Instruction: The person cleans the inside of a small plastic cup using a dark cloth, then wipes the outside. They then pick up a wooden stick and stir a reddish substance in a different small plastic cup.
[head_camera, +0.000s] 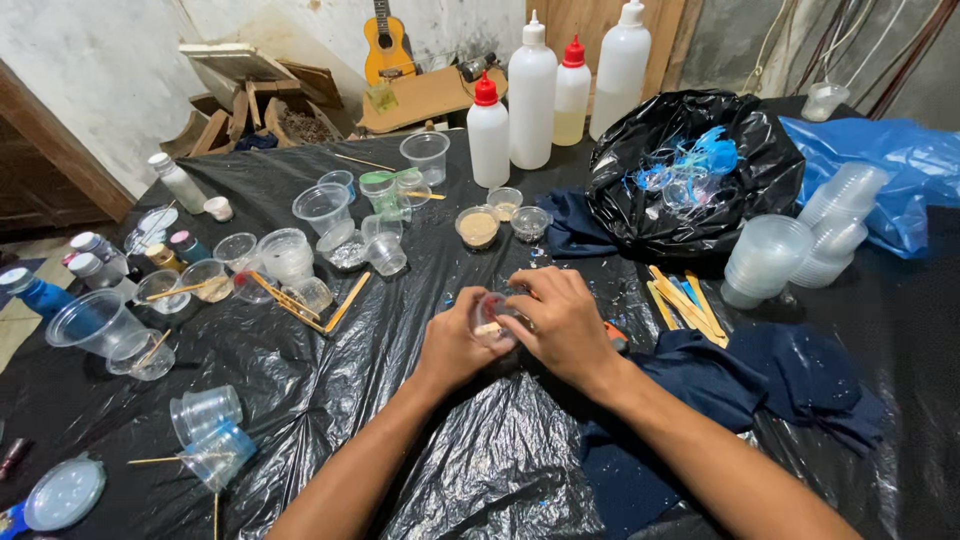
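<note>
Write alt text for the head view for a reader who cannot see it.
Both hands, left hand and right hand, hold a small clear cup over a table covered in black plastic sheet. Around them lie clear cups, wooden sticks, a dark blue cloth, and white squeeze bottles at the back.

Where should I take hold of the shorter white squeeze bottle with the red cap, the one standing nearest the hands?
Grip the shorter white squeeze bottle with the red cap around its straight plastic body, below the shoulder, probably coming from the near front. It stands upright, and the taller white bottle crowds its right side. The tapered red cap is too narrow to grip well. Small clear cups sit just in front, so reach over them.
</note>
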